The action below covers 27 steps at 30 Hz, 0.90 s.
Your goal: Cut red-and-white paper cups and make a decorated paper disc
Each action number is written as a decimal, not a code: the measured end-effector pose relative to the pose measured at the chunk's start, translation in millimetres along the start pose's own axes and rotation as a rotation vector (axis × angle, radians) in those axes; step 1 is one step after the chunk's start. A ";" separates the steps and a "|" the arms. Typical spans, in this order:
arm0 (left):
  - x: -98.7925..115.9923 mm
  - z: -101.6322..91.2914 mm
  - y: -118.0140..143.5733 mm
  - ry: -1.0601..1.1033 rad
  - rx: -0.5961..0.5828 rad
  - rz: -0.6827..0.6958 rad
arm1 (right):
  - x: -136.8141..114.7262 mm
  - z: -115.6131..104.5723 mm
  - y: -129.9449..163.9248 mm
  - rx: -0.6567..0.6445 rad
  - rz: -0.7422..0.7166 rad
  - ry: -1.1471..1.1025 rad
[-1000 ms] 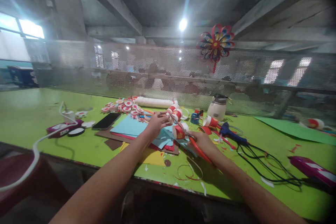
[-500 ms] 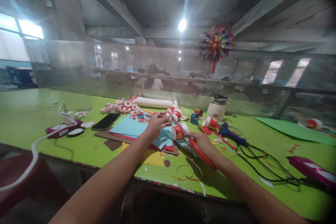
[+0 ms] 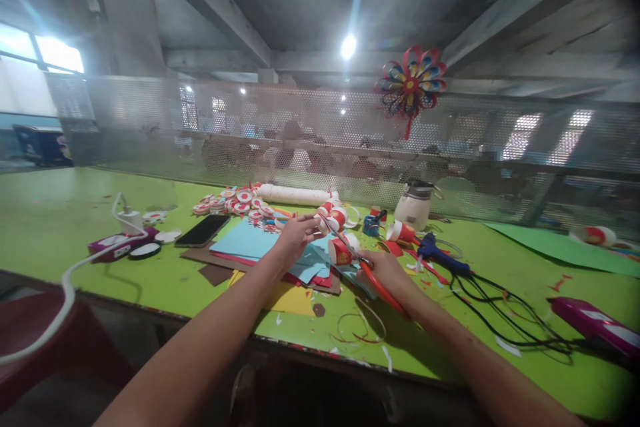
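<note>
My left hand (image 3: pixel 297 235) pinches a small red-and-white paper piece (image 3: pixel 323 217) above the stack of coloured paper sheets (image 3: pixel 260 243). My right hand (image 3: pixel 383 268) grips red-handled scissors (image 3: pixel 373 280), whose blades (image 3: pixel 340 237) reach up to that piece. A red-and-white paper cup (image 3: pixel 341 250) lies just under the blades. Both hands hover over the green table (image 3: pixel 75 213).
Several red-and-white discs (image 3: pixel 235 201) and a white roll (image 3: pixel 295 195) lie behind the sheets. A phone (image 3: pixel 203 231), a power strip (image 3: pixel 117 245) with a white cable, a blue glue gun (image 3: pixel 440 255) with black cords, a white jar (image 3: pixel 414 205) and a pink device (image 3: pixel 595 323) are around. Mesh screen at the back.
Almost nothing has moved; my left hand has shifted very slightly with the paper piece, and the scissors stay at it.
</note>
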<state>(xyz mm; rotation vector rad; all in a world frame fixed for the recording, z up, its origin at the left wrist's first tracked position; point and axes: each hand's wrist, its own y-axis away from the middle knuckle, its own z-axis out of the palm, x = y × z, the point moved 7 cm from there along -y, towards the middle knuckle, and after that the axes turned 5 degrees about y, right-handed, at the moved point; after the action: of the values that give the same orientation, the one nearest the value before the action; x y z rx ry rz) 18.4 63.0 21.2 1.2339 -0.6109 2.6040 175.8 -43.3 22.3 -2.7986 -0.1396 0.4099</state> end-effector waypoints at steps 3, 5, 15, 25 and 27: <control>0.0 0.0 1.1 -0.005 0.011 0.025 | -1.6 -0.9 0.4 -0.014 0.008 0.021; -0.1 0.6 1.5 -0.013 0.018 0.036 | -1.0 -0.7 0.2 -0.015 0.013 0.030; 1.2 4.0 3.5 -0.034 0.008 0.041 | 2.8 -1.1 -0.9 -0.001 0.007 0.031; 1.3 3.8 2.8 -0.033 0.012 0.055 | 3.0 3.8 -1.3 0.054 -0.031 -0.013; 0.9 3.3 2.6 -0.030 0.012 0.064 | 3.4 4.7 -1.9 0.056 -0.033 -0.018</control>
<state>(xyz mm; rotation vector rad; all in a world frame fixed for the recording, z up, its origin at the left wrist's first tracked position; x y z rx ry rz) 19.2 59.2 23.0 1.2803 -0.6512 2.6490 177.5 -39.7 17.7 -2.7340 -0.1755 0.4245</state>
